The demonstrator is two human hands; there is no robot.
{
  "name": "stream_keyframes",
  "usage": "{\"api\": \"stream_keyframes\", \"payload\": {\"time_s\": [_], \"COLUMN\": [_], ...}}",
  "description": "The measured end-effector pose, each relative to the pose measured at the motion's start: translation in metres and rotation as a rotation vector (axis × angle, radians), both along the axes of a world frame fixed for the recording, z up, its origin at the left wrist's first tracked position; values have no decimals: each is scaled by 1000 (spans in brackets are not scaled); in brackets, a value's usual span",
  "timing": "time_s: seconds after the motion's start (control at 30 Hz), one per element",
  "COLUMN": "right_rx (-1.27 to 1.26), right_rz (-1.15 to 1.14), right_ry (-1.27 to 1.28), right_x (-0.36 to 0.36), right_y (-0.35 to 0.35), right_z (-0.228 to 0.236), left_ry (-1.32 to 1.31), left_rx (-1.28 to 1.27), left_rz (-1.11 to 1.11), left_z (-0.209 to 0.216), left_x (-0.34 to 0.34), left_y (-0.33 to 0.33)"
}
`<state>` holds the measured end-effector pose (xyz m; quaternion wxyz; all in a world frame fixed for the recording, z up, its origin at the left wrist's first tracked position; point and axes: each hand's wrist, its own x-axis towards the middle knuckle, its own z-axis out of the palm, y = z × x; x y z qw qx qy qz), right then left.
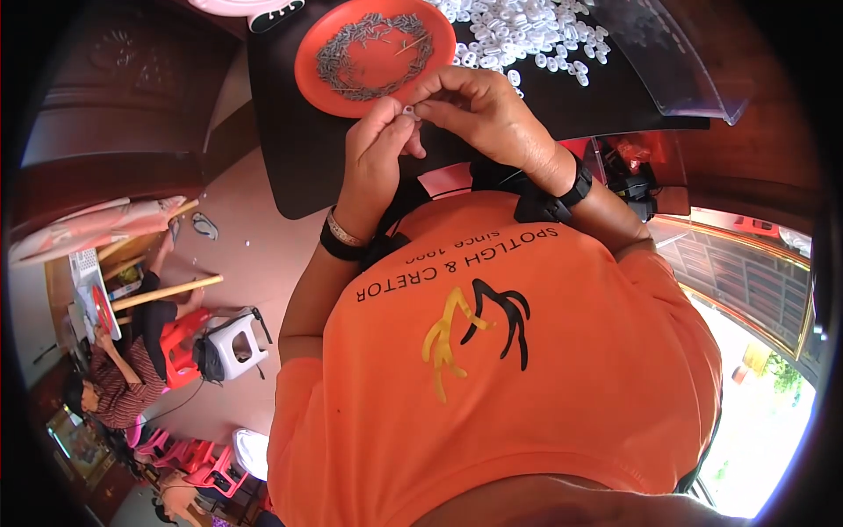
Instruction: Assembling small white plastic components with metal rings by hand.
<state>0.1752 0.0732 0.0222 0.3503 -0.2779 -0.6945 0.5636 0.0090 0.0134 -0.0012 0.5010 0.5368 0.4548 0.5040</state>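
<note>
Head view (fisheye) looks down.

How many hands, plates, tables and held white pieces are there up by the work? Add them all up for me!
Hands: 2 (left hand, right hand)
Plate: 1, orange-red
Table: 1, dark
Held white piece: 1
Total: 5
Loose white pieces and grey pins: too many to count.

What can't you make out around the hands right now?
Small white piece, head view: partly covered by the left hand.
Whether the right hand pinches anything, head view: hidden by its own fingertips.
Grey pieces, head view: too small for exact shape.
White pile, head view: far side cut off by top edge.
</note>
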Motion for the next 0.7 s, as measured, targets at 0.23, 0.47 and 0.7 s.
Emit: {"api": "stream_keyframes", "payload": {"time_s": [0.23,0.47,0.7], "right_rx": [44,180,330], "right_rz": [65,50,-23], "right_ry": [-29,-91,-48], "right_x": [-2,-2,2], "right_y": [-2,-7,-13], "right_z": [0,2,-7], "left_ry": [-119,-160,-106], "left_rx": [-58,-115,-117], "left_rz": [39,7,-21], "left_z": [-1,0,3], "left_x": [-3,-7,-3], "left_y": [-4,-9,-11]}}
